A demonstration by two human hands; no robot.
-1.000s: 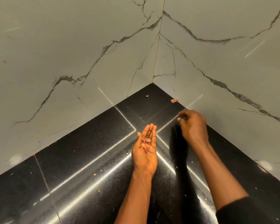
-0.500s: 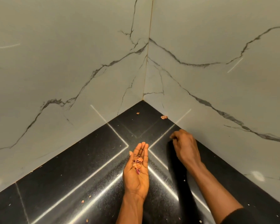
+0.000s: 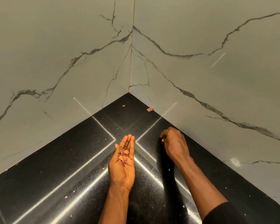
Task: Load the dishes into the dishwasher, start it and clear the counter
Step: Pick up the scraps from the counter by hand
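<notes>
Clearing of the black counter [image 3: 55, 167] is the step in hand. The left hand [image 3: 122, 160] lies palm up, fingers straight, cradling reddish scraps [image 3: 123, 156]. The right hand [image 3: 174, 143], fingers curled, seems to pinch a pale fleck [image 3: 162, 140] near the wall [image 3: 217, 110]. Next probably comes dropping it into the palm, then a longer reach for the corner scrap [image 3: 150, 109].

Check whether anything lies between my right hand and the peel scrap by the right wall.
Nothing visible does: only black counter lies between the right hand and the peel scrap against the wall.
</notes>
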